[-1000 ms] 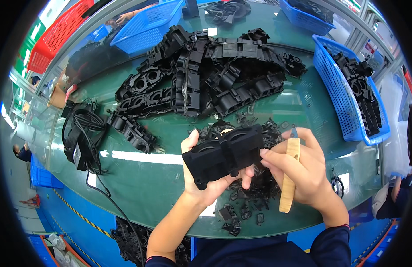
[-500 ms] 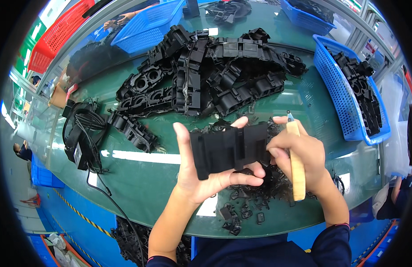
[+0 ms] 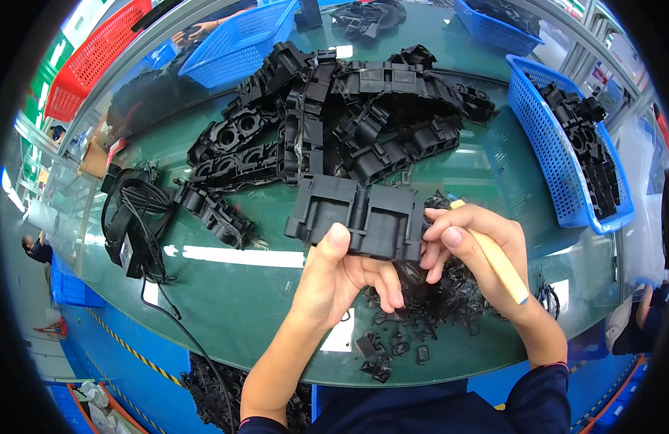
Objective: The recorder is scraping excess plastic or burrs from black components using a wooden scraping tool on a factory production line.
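Black moulded part (image 3: 357, 217) up off the green table (image 3: 233, 304), held in front of the big heap of black mouldings (image 3: 302, 123), its two square pockets facing the wearer. Left hand (image 3: 338, 278) has it pinched at the lower edge, thumb over the front near the central rib, fingers curled underneath. Right hand (image 3: 486, 246) wraps a yellow-handled tool (image 3: 499, 267), its fingertips at the part's right end; whether they press on it or sit just beside, I can't tell. Tool's tip hard to make out from here. Looks like hard plastic: I'd judge it light enough for one hand, stiff, not likely to bend under the thumb. Surface mostly dull, so probably only mildly slippery. Weak spots, I'd guess, are the thin pocket walls and small end lugs, which could chip. Best hold seems the thick lower edge by the central rib, fingers well away from the tool's tip. Black scraps (image 3: 439, 300) lie strewn below; edges may be sharp.
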A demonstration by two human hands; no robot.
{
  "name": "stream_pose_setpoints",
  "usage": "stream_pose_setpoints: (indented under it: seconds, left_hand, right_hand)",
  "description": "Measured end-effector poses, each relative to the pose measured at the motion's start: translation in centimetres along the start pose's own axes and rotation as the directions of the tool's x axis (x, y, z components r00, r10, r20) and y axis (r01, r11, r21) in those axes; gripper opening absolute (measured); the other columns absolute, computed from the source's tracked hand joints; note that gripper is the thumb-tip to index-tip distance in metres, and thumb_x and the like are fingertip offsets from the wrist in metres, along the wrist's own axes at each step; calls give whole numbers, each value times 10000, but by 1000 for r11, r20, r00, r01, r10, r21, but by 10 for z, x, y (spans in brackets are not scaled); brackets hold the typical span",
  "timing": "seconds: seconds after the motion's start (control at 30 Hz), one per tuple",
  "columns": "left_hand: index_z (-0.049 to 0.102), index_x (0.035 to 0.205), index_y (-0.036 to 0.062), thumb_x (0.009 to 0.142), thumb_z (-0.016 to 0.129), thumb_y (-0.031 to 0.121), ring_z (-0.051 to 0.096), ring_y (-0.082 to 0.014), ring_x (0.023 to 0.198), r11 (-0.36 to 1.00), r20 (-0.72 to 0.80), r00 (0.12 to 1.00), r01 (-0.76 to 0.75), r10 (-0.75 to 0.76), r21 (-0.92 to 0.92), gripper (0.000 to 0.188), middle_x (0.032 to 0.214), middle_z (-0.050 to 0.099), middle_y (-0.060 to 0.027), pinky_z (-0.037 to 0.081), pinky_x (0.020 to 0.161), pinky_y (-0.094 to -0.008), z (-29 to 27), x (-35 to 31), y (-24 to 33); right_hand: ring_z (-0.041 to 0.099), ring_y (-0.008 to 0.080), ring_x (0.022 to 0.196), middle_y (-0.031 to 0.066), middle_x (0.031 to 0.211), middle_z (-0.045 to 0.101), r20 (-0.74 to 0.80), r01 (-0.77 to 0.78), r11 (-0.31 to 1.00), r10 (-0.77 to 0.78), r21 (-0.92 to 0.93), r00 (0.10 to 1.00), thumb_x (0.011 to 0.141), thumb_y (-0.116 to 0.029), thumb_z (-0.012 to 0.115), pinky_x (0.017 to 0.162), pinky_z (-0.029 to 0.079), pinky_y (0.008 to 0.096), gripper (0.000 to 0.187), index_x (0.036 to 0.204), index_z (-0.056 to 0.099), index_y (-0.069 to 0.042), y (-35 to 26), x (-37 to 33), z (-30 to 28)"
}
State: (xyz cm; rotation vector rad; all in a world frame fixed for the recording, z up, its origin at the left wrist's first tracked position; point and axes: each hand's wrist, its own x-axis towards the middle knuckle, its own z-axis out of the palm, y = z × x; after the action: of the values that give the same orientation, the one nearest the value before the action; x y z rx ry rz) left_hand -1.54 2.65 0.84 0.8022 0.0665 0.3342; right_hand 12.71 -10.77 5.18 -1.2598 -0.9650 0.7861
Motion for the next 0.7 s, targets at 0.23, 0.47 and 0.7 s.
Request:
stream_pose_setpoints:
  seconds: [0.23,0.47,0.7]
  left_hand:
    - [468,1110,-121,871,409,600,621,-265,594,1000,-40,999,10,-11,-26,762,906,608,-250,537,450,-318,4,-1,0]
    - [465,1090,-108,878,492,502,617,-256,611,996,-119,993,4,7,93,647,899,599,-218,545,462,-317,5,0,-4]
    - [450,1118,-110,832,569,424,618,-251,605,920,-230,957,-76,175,386,617,874,599,-203,546,473,-327,16,-2,-6]
  right_hand:
    - [622,140,609,90,710,634,38,174,944,-170,-281,985,845,-15,578,934,418,320,43,871,589,17,-5,-4,4]
    - [579,142,594,46,699,610,21,273,862,-293,-426,956,778,20,644,733,440,310,123,892,606,-9,2,-4,0]
    - [578,188,579,30,645,589,225,468,447,-494,-763,840,692,17,688,869,414,431,206,880,620,-31,1,-3,-1]
